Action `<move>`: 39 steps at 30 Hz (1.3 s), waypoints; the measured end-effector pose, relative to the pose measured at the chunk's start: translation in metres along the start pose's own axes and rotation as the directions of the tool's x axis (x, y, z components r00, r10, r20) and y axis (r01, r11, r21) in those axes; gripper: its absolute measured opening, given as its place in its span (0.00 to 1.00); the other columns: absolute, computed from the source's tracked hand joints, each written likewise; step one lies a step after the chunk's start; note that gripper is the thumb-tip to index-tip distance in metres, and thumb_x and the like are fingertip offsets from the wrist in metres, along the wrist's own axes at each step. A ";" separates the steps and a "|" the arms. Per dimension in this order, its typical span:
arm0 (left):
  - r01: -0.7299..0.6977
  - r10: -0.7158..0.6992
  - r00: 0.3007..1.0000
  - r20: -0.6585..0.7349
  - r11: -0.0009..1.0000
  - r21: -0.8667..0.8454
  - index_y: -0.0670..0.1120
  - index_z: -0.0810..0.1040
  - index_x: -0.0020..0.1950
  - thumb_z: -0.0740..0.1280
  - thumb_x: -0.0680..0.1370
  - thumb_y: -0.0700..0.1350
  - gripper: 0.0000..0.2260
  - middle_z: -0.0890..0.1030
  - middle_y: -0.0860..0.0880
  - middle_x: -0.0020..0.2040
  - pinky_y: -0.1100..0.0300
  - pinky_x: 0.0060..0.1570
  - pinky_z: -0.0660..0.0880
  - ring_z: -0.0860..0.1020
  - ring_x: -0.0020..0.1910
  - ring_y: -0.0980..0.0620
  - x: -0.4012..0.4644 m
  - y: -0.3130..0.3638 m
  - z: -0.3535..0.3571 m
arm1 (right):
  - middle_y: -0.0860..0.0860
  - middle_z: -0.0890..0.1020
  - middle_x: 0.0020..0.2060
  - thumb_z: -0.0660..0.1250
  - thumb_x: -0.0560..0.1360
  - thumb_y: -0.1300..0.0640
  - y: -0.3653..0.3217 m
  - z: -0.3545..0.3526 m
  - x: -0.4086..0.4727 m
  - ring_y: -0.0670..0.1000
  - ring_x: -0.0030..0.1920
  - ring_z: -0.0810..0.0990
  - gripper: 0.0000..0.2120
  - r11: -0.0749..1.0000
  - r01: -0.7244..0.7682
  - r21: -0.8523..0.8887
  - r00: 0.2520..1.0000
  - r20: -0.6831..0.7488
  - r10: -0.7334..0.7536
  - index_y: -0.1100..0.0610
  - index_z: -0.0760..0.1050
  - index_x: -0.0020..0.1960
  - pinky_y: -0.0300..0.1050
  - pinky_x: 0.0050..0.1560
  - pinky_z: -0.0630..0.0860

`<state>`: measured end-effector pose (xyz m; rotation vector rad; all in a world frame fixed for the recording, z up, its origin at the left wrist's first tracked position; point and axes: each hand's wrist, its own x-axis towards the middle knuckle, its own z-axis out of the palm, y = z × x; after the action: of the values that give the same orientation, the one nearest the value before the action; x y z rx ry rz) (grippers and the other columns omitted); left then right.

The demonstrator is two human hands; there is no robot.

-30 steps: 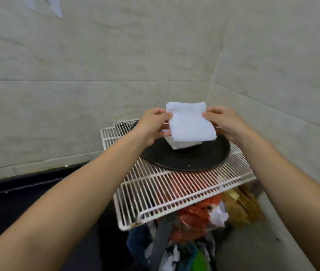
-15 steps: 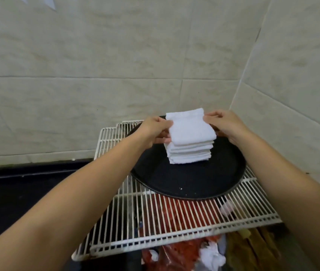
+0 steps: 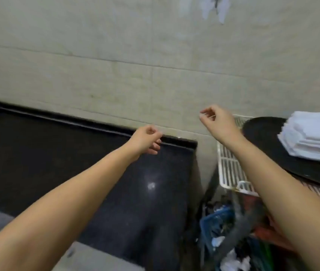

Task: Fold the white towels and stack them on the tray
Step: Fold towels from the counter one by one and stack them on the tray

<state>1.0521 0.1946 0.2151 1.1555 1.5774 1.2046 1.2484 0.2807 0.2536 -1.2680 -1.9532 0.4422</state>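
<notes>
Head camera view, looking down and forward along two bare forearms that are reaching out in front of a pale tiled wall (image 3: 116,55). At the far right edge, a stack of folded white towels (image 3: 313,137) is sitting on a round black tray (image 3: 262,133), and part of the stack is running out of the picture. The tray is resting on a white wire rack (image 3: 229,169).

The right hand (image 3: 216,118) is hanging in the air just left of the tray, near its rim but not touching it or the towels. Its fingers are curling loosely inward, with the thumb and forefinger tips close together, and it is holding nothing. The left hand (image 3: 146,138) is hovering further left of the tray, well apart from it, above the back right corner of a black stone countertop (image 3: 57,163). Its fingers are also curling loosely and it is holding nothing.

The countertop is filling the area left of the tray, with a raised black lip along the wall. Below the rack and the tray, a blurred heap of coloured items (image 3: 233,231) is lying in shadow; what they are is too blurred to tell. High above the tray, pale smears (image 3: 214,8) are showing on the wall.
</notes>
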 end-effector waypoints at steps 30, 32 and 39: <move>0.642 -0.168 0.615 -0.770 0.673 0.366 0.43 0.76 0.54 0.63 0.78 0.46 0.08 0.80 0.47 0.47 0.55 0.50 0.73 0.78 0.49 0.46 -0.123 -0.282 -0.772 | 0.54 0.74 0.58 0.53 0.81 0.47 -0.518 0.737 -0.051 0.56 0.58 0.75 0.17 0.739 0.672 0.045 0.446 0.772 -0.452 0.55 0.71 0.62 0.52 0.55 0.72; 0.654 -0.192 0.607 -0.771 0.673 0.347 0.43 0.76 0.54 0.63 0.78 0.46 0.08 0.80 0.46 0.48 0.53 0.51 0.75 0.78 0.49 0.46 -0.112 -0.293 -0.807 | 0.54 0.74 0.58 0.53 0.81 0.47 -0.545 0.767 -0.039 0.56 0.58 0.75 0.17 0.717 0.694 0.067 0.408 0.784 -0.468 0.55 0.71 0.62 0.52 0.55 0.72; 0.664 -0.228 0.593 -0.772 0.680 0.309 0.46 0.76 0.51 0.63 0.77 0.45 0.05 0.78 0.52 0.42 0.54 0.50 0.74 0.77 0.45 0.49 -0.056 -0.345 -0.926 | 0.53 0.75 0.58 0.53 0.81 0.48 -0.618 0.875 0.002 0.56 0.58 0.75 0.16 0.713 0.693 0.105 0.364 0.803 -0.472 0.55 0.71 0.63 0.51 0.55 0.72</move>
<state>0.1203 -0.1078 0.0739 0.4942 2.7723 0.8058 0.2082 0.1001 0.0733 -0.3328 -3.1530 0.4043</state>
